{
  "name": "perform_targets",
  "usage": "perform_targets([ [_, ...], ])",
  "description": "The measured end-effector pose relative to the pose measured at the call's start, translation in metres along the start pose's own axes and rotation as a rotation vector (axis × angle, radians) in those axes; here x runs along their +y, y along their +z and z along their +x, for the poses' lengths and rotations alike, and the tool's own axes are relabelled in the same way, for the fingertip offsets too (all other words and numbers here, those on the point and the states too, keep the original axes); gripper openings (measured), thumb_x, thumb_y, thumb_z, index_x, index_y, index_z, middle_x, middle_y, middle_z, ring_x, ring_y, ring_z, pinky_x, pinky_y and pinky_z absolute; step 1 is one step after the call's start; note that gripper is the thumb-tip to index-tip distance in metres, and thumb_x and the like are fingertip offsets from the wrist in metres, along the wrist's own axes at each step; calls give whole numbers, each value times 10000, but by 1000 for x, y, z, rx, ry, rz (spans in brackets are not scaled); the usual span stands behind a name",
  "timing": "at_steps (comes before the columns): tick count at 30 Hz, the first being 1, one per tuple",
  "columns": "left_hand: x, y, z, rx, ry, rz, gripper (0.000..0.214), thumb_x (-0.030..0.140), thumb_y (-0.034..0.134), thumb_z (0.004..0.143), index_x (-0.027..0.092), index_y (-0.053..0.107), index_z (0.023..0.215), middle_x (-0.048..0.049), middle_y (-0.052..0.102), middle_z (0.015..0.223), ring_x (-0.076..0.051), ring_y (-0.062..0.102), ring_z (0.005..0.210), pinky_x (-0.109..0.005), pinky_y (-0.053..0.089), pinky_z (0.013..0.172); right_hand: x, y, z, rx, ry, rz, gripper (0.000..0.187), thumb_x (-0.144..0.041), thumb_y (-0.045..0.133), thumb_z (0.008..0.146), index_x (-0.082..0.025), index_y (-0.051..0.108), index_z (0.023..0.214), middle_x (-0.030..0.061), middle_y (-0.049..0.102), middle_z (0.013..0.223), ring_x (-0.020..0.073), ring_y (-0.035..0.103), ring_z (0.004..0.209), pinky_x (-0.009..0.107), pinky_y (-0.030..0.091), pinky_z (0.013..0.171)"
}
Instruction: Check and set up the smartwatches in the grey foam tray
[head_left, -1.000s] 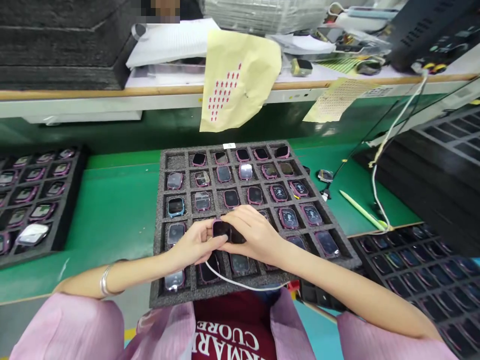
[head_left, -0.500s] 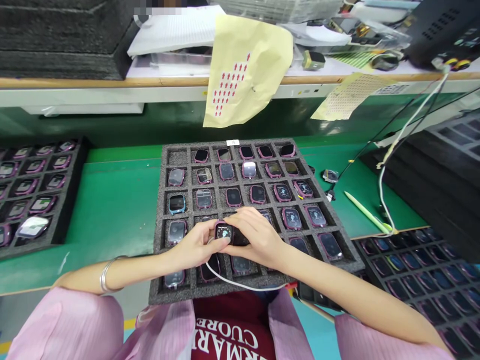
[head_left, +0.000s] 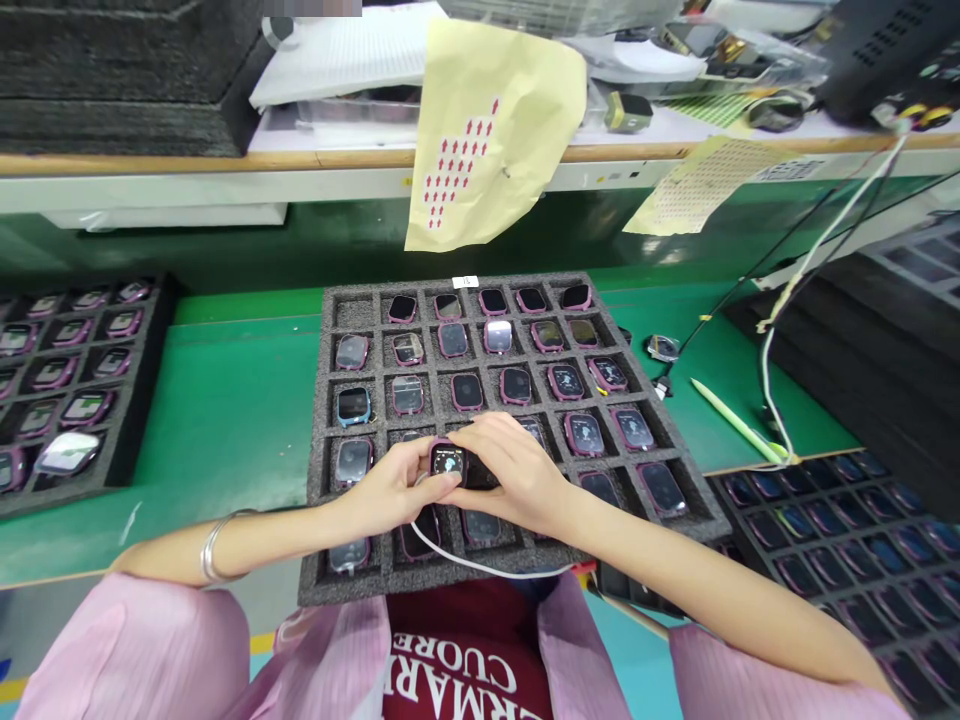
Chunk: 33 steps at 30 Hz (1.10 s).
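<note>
A small smartwatch body (head_left: 448, 461) with a purple rim and a lit screen is held between both hands, just above the grey foam tray (head_left: 330, 300). My left hand (head_left: 390, 490) pinches its left and lower edge. My right hand (head_left: 517, 470) curls round its right side, where a dark part is covered by the fingers. A white cable (head_left: 480, 566) runs from under the hands toward my body. The tray's cells hold several similar watch bodies, most purple-rimmed and one blue (head_left: 352, 405).
A second tray of watches (head_left: 67, 380) lies at the left, and a dark tray (head_left: 847, 520) at the right. On the green bench (head_left: 232, 410) lie a green stylus (head_left: 731, 420) and a loose watch (head_left: 663, 347). A yellow sheet (head_left: 487, 130) hangs from the shelf.
The watch screen, dark a second ago, is now lit. Both hands have stayed in place over the tray; the view has shifted slightly.
</note>
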<state>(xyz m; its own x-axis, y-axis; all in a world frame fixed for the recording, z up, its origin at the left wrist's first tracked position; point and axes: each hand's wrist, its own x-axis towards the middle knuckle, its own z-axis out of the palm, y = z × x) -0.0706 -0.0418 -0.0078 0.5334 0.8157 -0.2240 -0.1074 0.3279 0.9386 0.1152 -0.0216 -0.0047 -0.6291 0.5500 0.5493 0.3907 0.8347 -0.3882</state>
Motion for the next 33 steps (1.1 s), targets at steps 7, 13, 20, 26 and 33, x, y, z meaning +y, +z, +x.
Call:
perform_targets([
  [7,-5,0,-1,-2,-17,68,279,350,613,847,137,564,1021,0,556,813,-128,507,723,-249,439,668,-1,-3,1,-44,29,15,390,-383,685,843,-107,547,1081,129,666,913,254,619,850,419,495,782],
  [13,-4,-4,-9,-17,-11,14,462,358,712,778,173,485,1135,0,554,851,-80,484,596,-195,413,519,11,-23,4,-52,110,72,406,-413,732,789,-164,570,1064,127,644,1088,269,593,1009,443,458,874],
  [20,2,-14,-49,89,-111,-50,302,355,614,866,176,465,1059,12,543,845,12,373,382,-163,275,373,21,-30,5,-367,149,-138,374,-382,732,792,-122,645,1047,191,548,1271,340,494,1164,508,411,939],
  [26,-9,-15,-58,86,-77,-65,311,339,604,877,190,456,1105,-15,579,905,7,433,388,-158,328,380,2,-8,43,-440,28,-188,280,-352,690,822,-90,693,922,184,588,1197,322,516,1110,475,417,932],
  [33,-12,-14,-57,139,1,-89,260,307,626,858,179,467,1019,-25,593,947,2,456,424,-147,383,395,-13,21,57,-483,5,-359,310,-362,696,784,-55,714,816,235,575,1213,362,538,1064,551,393,961],
])
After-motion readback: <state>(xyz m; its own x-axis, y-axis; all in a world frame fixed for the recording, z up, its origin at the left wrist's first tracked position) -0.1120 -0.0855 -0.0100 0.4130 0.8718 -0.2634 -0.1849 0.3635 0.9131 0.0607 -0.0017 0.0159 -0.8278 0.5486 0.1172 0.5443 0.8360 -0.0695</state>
